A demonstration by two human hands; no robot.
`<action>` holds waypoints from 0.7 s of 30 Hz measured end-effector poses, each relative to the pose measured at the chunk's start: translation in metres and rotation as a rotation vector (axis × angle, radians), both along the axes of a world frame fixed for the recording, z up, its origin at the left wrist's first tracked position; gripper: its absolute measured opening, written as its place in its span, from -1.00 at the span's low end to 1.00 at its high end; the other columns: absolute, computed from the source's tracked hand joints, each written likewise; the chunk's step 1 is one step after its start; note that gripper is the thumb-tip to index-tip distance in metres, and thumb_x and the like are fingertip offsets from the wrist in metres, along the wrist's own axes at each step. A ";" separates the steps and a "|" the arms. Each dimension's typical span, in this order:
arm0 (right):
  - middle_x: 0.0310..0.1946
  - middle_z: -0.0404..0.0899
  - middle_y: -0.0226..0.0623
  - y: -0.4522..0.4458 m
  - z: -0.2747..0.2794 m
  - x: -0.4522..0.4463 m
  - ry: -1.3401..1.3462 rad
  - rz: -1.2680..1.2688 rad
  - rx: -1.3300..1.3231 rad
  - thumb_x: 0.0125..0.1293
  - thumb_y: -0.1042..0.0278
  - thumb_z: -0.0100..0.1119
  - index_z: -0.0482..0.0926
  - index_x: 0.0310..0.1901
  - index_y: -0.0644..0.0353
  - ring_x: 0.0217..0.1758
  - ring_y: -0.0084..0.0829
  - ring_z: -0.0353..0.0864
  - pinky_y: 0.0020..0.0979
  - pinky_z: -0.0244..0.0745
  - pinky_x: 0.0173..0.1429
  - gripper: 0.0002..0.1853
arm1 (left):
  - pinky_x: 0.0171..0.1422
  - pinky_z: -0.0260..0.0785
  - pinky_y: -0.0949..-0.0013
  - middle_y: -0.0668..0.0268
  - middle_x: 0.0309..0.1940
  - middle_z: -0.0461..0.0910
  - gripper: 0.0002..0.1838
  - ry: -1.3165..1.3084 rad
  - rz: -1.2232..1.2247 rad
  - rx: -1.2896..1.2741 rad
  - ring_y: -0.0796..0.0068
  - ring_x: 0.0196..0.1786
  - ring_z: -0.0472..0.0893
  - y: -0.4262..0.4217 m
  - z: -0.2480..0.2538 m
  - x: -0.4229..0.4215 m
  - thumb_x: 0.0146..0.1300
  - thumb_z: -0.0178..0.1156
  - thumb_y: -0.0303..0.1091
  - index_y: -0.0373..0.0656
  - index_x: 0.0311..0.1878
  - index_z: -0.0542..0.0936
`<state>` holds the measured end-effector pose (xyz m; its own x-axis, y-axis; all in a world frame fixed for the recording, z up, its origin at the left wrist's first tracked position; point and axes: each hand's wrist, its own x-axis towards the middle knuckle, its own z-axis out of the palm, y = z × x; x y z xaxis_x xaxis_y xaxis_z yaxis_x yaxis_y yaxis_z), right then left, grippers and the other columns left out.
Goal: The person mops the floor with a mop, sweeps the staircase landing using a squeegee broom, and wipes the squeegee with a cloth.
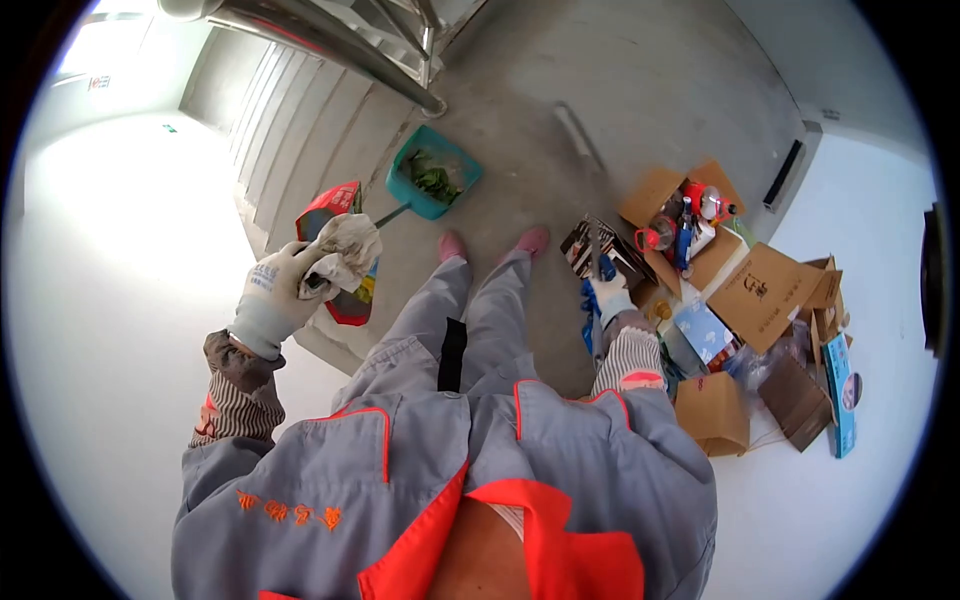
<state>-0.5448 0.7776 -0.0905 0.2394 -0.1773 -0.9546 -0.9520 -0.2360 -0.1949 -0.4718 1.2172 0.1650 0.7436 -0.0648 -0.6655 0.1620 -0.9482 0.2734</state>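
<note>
My left hand [275, 290], in a pale glove, is closed on a crumpled whitish cloth or bag [348, 245]. Just beyond it are a red bag [335, 203] and a teal dustpan [425, 205] with green leaves [434, 180] inside. My right hand [612, 297], also gloved, is closed around the handle of a long tool [580, 135], whose far end is motion-blurred over the grey floor. Blue plastic [588, 318] hangs beside that hand. A printed cardboard piece [585, 245] lies just beyond the right hand.
At right lie an open carton [655, 195] with bottles [710, 203], flattened cardboard [765, 295], a brown box [712, 412] and a blue box [840, 395]. Stairs [290, 130] and a metal railing [350, 60] stand at upper left. White walls flank both sides.
</note>
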 end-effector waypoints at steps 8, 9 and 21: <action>-0.37 0.60 -0.07 0.039 -0.049 -0.014 0.127 0.116 0.020 0.09 0.25 0.19 0.43 0.05 0.18 -0.42 -0.16 0.65 -0.12 0.56 -0.34 -0.54 | -0.06 0.44 0.18 0.15 -0.19 0.57 -0.56 0.031 0.084 0.012 0.08 -0.16 0.58 -0.001 -0.019 -0.045 0.00 0.34 -0.23 -0.07 0.00 0.56; -0.29 0.60 -0.02 0.054 -0.055 -0.029 0.157 0.263 0.028 0.06 0.21 0.21 0.42 0.09 0.18 -0.33 -0.14 0.66 -0.14 0.57 -0.25 -0.48 | -0.06 0.44 0.18 0.15 -0.19 0.57 -0.56 0.031 0.090 0.015 0.08 -0.16 0.58 -0.001 -0.018 -0.045 0.00 0.34 -0.23 -0.07 0.00 0.56; 0.17 0.43 0.00 0.121 -0.005 -0.036 0.090 0.875 0.153 0.04 0.06 0.27 0.26 0.33 -0.01 0.25 -0.11 0.42 -0.28 0.32 0.33 -0.22 | -0.03 0.44 0.17 0.19 -0.16 0.55 -0.56 0.052 0.171 0.051 0.10 -0.11 0.57 0.041 -0.023 -0.093 0.00 0.30 -0.19 0.01 0.01 0.55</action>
